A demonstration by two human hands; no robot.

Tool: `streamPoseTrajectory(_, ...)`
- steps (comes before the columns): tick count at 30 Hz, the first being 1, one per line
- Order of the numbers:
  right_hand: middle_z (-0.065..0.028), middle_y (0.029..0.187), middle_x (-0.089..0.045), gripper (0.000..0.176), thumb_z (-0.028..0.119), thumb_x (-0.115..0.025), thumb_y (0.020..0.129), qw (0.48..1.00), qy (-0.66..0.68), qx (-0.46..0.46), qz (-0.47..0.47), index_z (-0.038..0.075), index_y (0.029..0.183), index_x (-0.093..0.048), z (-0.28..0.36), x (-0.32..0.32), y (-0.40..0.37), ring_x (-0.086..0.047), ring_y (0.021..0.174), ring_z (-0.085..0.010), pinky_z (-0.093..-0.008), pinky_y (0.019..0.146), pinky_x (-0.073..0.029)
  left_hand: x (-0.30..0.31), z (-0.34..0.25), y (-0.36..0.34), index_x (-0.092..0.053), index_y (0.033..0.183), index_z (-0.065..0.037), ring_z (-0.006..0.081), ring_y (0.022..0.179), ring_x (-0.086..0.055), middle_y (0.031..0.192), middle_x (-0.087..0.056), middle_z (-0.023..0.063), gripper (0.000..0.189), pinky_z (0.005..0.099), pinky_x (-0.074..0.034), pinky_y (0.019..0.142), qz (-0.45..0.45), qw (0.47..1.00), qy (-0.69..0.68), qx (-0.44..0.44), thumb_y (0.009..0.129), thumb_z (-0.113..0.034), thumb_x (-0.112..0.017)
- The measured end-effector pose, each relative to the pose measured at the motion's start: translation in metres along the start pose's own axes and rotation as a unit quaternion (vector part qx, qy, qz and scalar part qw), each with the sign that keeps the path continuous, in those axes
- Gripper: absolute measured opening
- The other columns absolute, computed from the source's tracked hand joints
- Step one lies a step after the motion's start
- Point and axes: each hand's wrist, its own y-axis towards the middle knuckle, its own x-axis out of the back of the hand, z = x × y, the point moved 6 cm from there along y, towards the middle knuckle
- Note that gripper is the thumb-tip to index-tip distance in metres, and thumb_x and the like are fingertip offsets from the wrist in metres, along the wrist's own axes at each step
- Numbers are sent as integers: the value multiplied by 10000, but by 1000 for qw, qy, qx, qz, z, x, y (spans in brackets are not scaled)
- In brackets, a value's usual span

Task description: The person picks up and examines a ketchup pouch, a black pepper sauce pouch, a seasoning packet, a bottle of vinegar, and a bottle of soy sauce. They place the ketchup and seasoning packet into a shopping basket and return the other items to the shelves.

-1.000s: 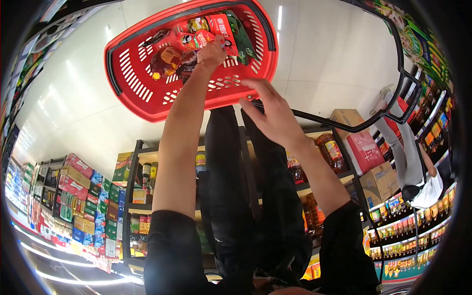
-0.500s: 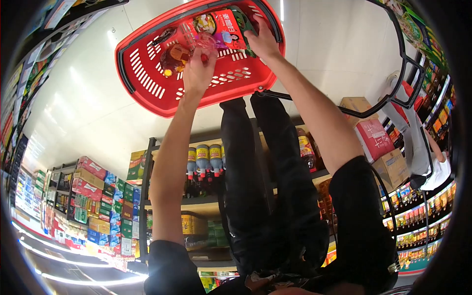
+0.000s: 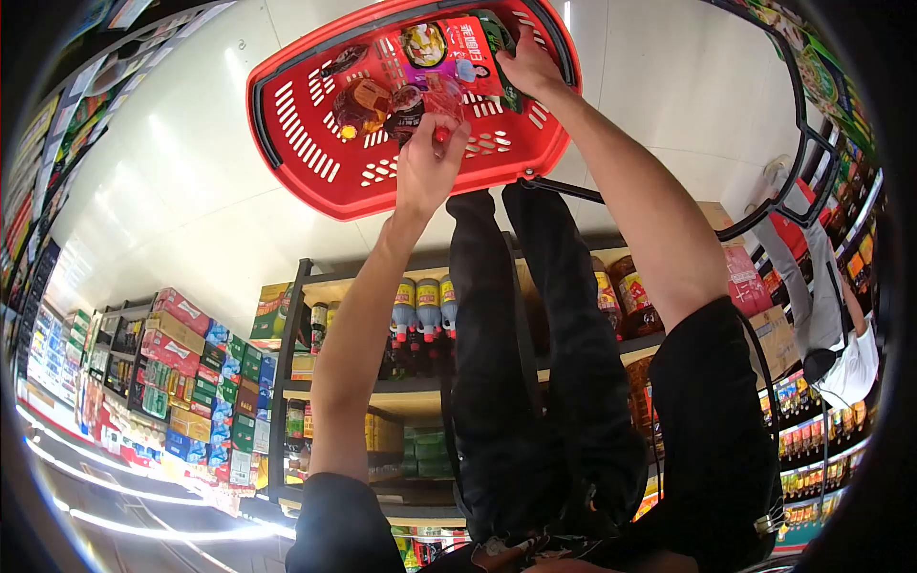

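Note:
A red plastic shopping basket [image 3: 330, 196] sits on the pale floor at the top of the view. My left hand [image 3: 432, 167] reaches into it, fingers closed round the red-capped neck of a clear plastic bottle [image 3: 444, 94]. My right hand [image 3: 531, 69] is at the basket's right end, thumb and fingers at the edge of a dark green packet [image 3: 495, 36]. Beside that lies a red food packet [image 3: 468, 48] with a picture of a bowl. A bottle of amber drink [image 3: 361, 103] with a yellow cap and a dark-labelled item [image 3: 406, 107] lie left of it.
A shelf [image 3: 420, 382] with several bottles, seen upside down, stands behind my legs [image 3: 497, 363]. Stacked cartons [image 3: 186, 353] are at left. The basket's black handle [image 3: 800, 115] swings out right. Another person [image 3: 845, 368] is at far right near shelves.
The view has shifted, so the basket appears farther right. My left hand has moved right within the basket with the bottle, uncovering the dark label. My right hand stays at the green packet.

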Motion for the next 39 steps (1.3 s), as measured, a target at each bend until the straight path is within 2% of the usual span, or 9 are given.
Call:
streamPoseTrajectory(4, -345, 1210, -612, 776, 386, -560, 938, 995, -55, -71, 46, -90, 1449, -220, -6, -8, 0, -611, 1172, -425, -479, 1031, -478, -6, 1, -11, -579, 983, -33, 95, 576, -560, 709, -613, 51, 241, 273, -441, 537, 31, 995, -84, 35, 956, -249, -680)
streamPoseTrajectory(7, -336, 1224, -612, 830, 420, -560, 930, 996, -49, -44, 62, -117, 1453, -204, -7, -8, -2, -612, 1178, -417, -468, 1031, -480, -8, 5, -17, -572, 1009, -37, 61, 612, -558, 740, -604, 22, 225, 229, -445, 545, 51, 993, -96, 49, 970, -236, -669)
streamPoseTrajectory(11, -296, 1304, -586, 947, 426, -623, 879, 996, 30, 50, 60, -10, 1551, -118, -5, -13, -2, -605, 1204, -385, -429, 1050, -466, -5, 6, -20, -569, 1021, -36, 58, 603, -550, 733, -597, 11, 200, 227, -439, 541, 47, 993, -100, 48, 972, -206, -662)
streamPoseTrajectory(15, -254, 1354, -571, 983, 420, -672, 845, 993, 68, 30, 88, 52, 1576, -129, 12, -11, -14, -619, 1192, -352, -422, 1047, -464, -6, -3, -21, -572, 1024, -34, 57, 607, -551, 732, -597, 12, 194, 225, -440, 543, 32, 990, -130, 39, 972, -199, -659)
streamPoseTrajectory(17, -207, 1408, -545, 1010, 413, -708, 824, 946, 296, 4, 135, 56, 1584, -146, 28, -4, -32, -590, 1231, -291, -398, 1065, -437, -8, 1, -22, -571, 1020, -31, 86, 646, -583, 820, -661, 63, 198, 263, -474, 590, 46, 988, -127, 75, 958, -190, -671)
streamPoseTrajectory(18, -163, 1435, -532, 965, 399, -715, 830, 926, 352, -2, 138, 71, 1583, -208, 5, -29, -10, -540, 1278, -235, -365, 1087, -401, -10, 1, -22, -571, 1020, -31, 86, 646, -583, 820, -661, 63, 198, 263, -474, 590, 46, 988, -127, 76, 958, -190, -671)
streamPoseTrajectory(21, -181, 1386, -563, 873, 410, -705, 845, 916, 388, -25, 96, 65, 1545, -311, 7, -19, -29, -487, 1329, -245, -354, 1125, -354, -10, -4, -20, -574, 1022, -30, 96, 669, -596, 834, -667, 64, 196, 268, -483, 613, 26, 991, -122, 48, 956, -186, -673)
streamPoseTrajectory(28, -108, 1310, -615, 584, 327, -658, 926, 918, 397, -2, 28, 106, 1443, -504, -18, -2, -51, -544, 1234, -175, -322, 1069, -382, -7, -16, -20, -585, 1005, -27, 98, 651, -588, 796, -660, 62, 193, 271, -482, 603, 12, 992, -114, 46, 950, -190, -675)
streamPoseTrajectory(39, -85, 1202, -685, 426, 249, -711, 930, 873, 485, 45, -26, 23, 1278, -613, -1, 48, -127, -617, 1147, -137, -279, 1000, -454, 7, -51, -33, -576, 1021, -22, 70, 612, -558, 742, -587, 25, 246, 231, -456, 560, -7, 992, -123, 16, 975, -250, -657)
